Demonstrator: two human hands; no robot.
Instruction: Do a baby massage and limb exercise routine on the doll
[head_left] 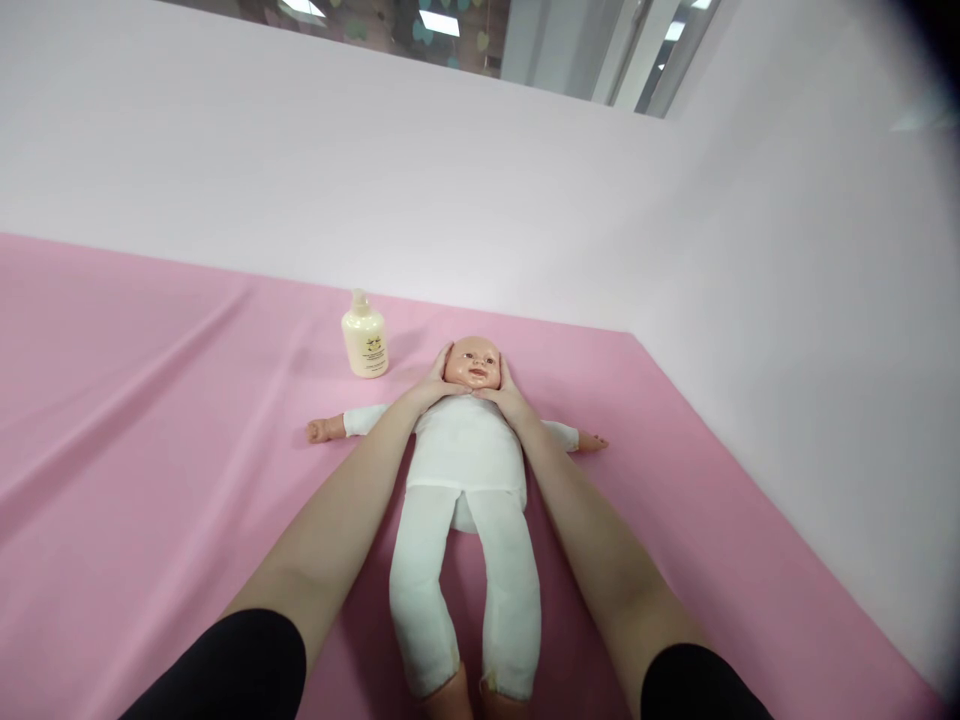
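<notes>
A baby doll (469,450) in white cloth lies on its back, arms spread to both sides and legs pointing toward me. My left hand (436,384) cups the side of its head on the left, thumb under the chin. On the opposite side my right hand (510,392) cups the head the same way, and the two thumbs nearly meet below the chin. Most fingers are partly hidden beside and behind the head. Left of the doll's head, apart from my hands, a cream pump bottle (365,342) stands upright.
The doll and bottle rest on a pink sheet (187,400) with a few creases. A white wall (337,170) rises behind and another (810,330) at the right. Above the back wall is a window (555,50).
</notes>
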